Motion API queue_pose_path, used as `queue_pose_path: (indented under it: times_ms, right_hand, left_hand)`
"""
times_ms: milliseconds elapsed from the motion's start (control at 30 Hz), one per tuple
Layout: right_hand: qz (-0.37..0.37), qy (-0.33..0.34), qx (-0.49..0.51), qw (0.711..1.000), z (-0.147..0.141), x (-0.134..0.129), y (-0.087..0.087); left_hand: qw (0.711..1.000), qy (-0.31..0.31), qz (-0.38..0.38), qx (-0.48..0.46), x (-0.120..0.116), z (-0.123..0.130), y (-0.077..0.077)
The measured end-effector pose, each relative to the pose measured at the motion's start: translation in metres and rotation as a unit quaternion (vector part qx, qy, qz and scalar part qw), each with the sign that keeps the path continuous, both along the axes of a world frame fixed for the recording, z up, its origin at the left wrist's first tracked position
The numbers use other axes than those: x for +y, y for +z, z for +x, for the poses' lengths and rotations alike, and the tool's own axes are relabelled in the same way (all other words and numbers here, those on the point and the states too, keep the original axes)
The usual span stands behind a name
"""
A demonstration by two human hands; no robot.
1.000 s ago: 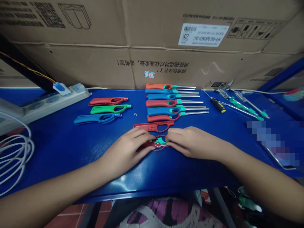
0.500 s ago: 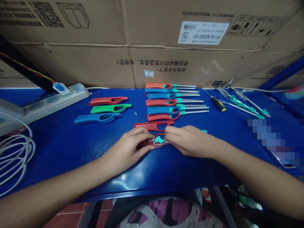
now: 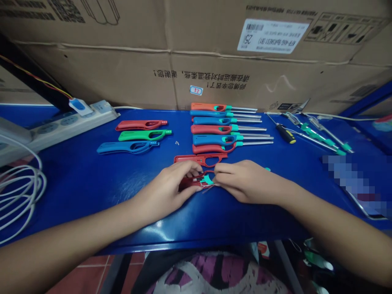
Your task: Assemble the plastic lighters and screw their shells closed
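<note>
On the blue tabletop, my left hand curls its thumb and fingers around the left end of an opened red lighter shell half. A teal trigger and thin white wires lie in this half. My right hand is closed at the shell's right end, fingertips pinched beside the trigger; the part between them is hidden. Behind that hand a small teal tip peeks out. Just beyond my hands, the other red shell half lies flat with its inside up.
Assembled long-nosed lighters are lined up beyond. To the left lie red, green and blue handles without tubes. A screwdriver and teal-ended metal tubes lie right. A power strip and coiled white cable occupy the left side.
My left fingertips have lifted slightly off the inner parts, so more of the shell's inside shows. My right hand stays at the right end. The view has shifted slightly.
</note>
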State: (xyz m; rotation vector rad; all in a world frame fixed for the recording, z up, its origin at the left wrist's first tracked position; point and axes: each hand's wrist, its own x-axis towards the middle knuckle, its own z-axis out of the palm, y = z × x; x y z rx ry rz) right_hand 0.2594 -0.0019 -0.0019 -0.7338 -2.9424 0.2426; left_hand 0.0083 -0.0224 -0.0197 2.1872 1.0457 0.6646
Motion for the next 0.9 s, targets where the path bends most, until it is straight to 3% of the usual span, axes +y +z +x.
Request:
queue_pose_path:
  times_ms: [167, 267, 433, 567, 667, 767, 900]
  right_hand:
    - [-0.109, -0.049, 0.075, 0.990, 0.002, 0.001, -0.001]
    - [-0.137, -0.061, 0.098, 0.984, 0.002, 0.001, -0.003]
    - [-0.067, -0.039, 0.054, 0.996, 0.000, -0.003, -0.003]
    - [0.024, 0.031, 0.004, 0.999, -0.002, -0.006, -0.002]
    - [0.047, 0.054, -0.014, 0.997, -0.004, -0.007, -0.002]
    - [0.027, 0.047, -0.008, 0.999, -0.003, -0.008, 0.000]
    - [-0.069, 0.027, 0.014, 0.997, 0.003, -0.007, 0.007]
  left_hand:
    - [1.000, 0.003, 0.014, -0.012, -0.001, 0.000, -0.002]
    - [1.000, -0.002, 0.018, 0.009, -0.001, 0.002, 0.002]
    - [1.000, 0.009, -0.001, 0.000, 0.000, 0.010, 0.003]
    - [1.000, 0.015, -0.009, -0.015, 0.003, 0.012, -0.002]
    - [1.000, 0.014, -0.011, -0.024, 0.004, 0.012, -0.004]
    - [1.000, 0.014, -0.005, -0.025, 0.005, 0.012, -0.004]
    - [1.000, 0.001, 0.008, -0.023, 0.006, 0.009, -0.005]
